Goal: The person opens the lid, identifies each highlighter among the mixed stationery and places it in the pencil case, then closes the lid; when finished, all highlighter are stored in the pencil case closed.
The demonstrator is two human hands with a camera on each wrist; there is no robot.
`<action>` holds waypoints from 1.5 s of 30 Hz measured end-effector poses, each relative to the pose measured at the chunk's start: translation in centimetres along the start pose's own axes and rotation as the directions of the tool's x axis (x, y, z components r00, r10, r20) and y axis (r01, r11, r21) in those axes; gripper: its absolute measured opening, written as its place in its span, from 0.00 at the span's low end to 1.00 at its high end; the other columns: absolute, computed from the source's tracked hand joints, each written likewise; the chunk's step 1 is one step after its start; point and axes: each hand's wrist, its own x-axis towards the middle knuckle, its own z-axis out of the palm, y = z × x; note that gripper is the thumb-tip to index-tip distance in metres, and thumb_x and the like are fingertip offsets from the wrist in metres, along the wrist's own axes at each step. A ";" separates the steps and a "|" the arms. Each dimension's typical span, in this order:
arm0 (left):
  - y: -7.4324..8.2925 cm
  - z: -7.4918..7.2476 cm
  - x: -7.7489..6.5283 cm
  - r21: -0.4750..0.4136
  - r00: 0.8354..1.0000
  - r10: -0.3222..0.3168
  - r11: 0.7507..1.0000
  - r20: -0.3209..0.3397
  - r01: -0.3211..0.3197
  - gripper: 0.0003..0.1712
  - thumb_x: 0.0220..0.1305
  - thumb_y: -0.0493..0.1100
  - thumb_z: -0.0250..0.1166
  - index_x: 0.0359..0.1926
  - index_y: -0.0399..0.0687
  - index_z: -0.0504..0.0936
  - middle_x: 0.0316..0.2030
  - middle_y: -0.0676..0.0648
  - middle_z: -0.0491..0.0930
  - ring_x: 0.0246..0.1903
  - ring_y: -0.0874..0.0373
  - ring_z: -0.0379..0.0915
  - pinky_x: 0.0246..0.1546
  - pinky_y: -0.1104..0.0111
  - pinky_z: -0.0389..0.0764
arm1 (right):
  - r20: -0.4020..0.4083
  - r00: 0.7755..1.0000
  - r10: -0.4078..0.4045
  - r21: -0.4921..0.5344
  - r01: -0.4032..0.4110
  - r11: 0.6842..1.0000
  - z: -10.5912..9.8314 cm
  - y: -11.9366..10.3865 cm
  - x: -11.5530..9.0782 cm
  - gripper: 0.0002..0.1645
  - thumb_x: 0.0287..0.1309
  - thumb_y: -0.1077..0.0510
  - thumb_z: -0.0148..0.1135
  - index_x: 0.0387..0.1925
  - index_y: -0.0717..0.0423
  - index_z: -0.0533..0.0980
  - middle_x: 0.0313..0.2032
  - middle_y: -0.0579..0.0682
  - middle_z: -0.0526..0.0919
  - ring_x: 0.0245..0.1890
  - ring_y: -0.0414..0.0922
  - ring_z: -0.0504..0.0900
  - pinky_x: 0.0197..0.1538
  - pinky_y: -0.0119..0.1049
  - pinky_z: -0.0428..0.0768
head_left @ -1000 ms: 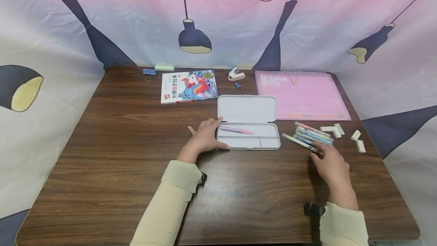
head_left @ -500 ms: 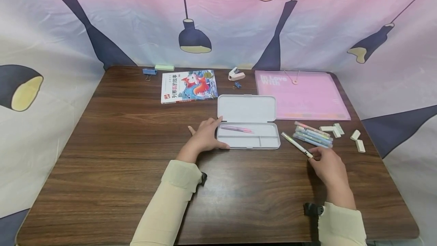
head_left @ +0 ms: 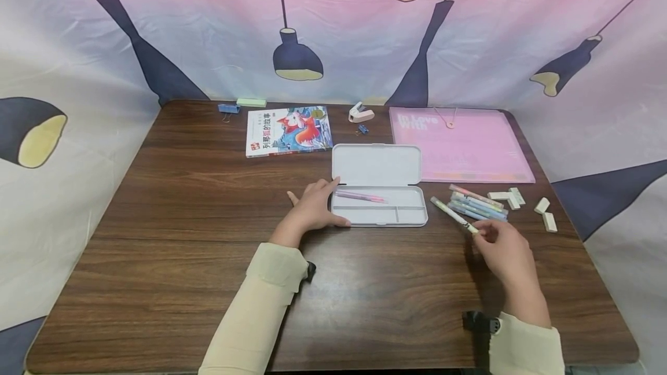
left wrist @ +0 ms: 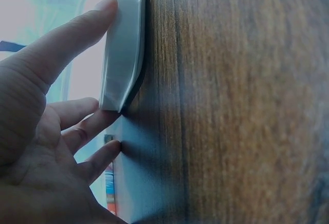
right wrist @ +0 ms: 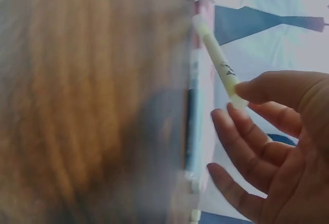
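My left hand (head_left: 311,210) steadies the left end of an open white pencil case (head_left: 367,217), its thumb at the front wall and its fingers by the back corner. In the left wrist view the thumb presses against the side of the case (left wrist: 125,44). Pinkish pens (head_left: 359,196) lie in the long rear compartment. To the right, my right hand (head_left: 505,250) pinches one end of a pale yellow-green marker (head_left: 449,211) between thumb and fingers. The right wrist view shows that marker (right wrist: 220,62) slanting away from the fingertips. Beside it lies a pile of several capped markers (head_left: 476,204).
White eraser blocks (head_left: 543,206) lie right of the markers. Behind the case are a pink folder (head_left: 461,149), a picture book (head_left: 289,132), a small stapler (head_left: 361,113), binder clips (head_left: 228,109) and a green block (head_left: 251,103). A printed cloth hangs behind the table.
My right hand has drawn the yellow-green marker away from the pile, then raised its near end slightly. The left hand and pencil case have stayed in place.
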 end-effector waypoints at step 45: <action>-0.1 0.2 -0.1 -0.003 1.000 -0.007 1.000 -0.006 0.007 0.58 0.37 0.65 0.71 0.69 0.62 0.51 0.59 0.51 0.62 0.62 0.50 0.50 0.52 0.33 0.25 | -0.282 0.938 -0.201 0.458 0.315 0.831 6.2 -11.5 0.8 0.06 0.50 0.56 0.66 0.32 0.50 0.79 0.32 0.45 0.82 0.33 0.40 0.80 0.43 0.43 0.71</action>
